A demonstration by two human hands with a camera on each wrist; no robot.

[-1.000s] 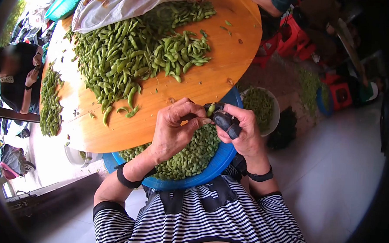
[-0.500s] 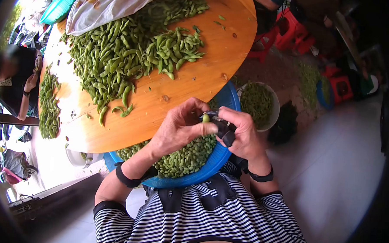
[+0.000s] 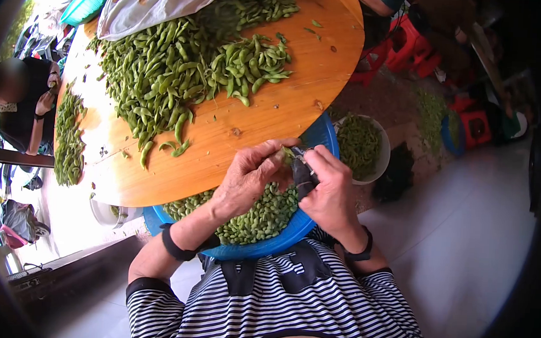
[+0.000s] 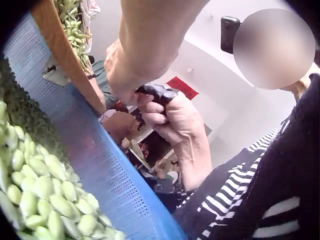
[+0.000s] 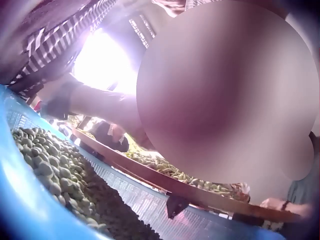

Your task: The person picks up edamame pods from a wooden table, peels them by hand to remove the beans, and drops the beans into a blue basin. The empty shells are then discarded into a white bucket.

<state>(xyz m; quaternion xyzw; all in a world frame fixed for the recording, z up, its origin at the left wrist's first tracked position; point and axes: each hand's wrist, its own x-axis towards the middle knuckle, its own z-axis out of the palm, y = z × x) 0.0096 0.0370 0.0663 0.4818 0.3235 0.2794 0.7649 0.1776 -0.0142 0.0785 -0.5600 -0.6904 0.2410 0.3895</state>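
Over a blue basket (image 3: 311,137) of shelled green beans (image 3: 253,219), my two hands meet at the table's near edge. My left hand (image 3: 275,161) pinches a green pod (image 3: 288,153) with curled fingers. My right hand (image 3: 314,166) grips a small dark tool (image 3: 303,174) pressed against that pod. The left wrist view shows the right hand (image 4: 172,117) wrapped round the dark tool (image 4: 157,92), just below the left hand (image 4: 127,75), above the blue basket's mesh wall (image 4: 100,170). A blur hides most of the right wrist view, leaving only the beans (image 5: 50,160).
A round wooden table (image 3: 273,115) carries a big pile of unshelled pods (image 3: 178,68), a cloth (image 3: 157,4) and a teal basket (image 3: 87,1) at the back. A white bowl of pods (image 3: 359,145) sits on the floor at right, near red stools (image 3: 474,126). Another person (image 3: 20,103) sits at far left.
My hands have closed together and shifted slightly up toward the table edge. The pod, earlier at the tool's tip, is now squeezed between both hands.
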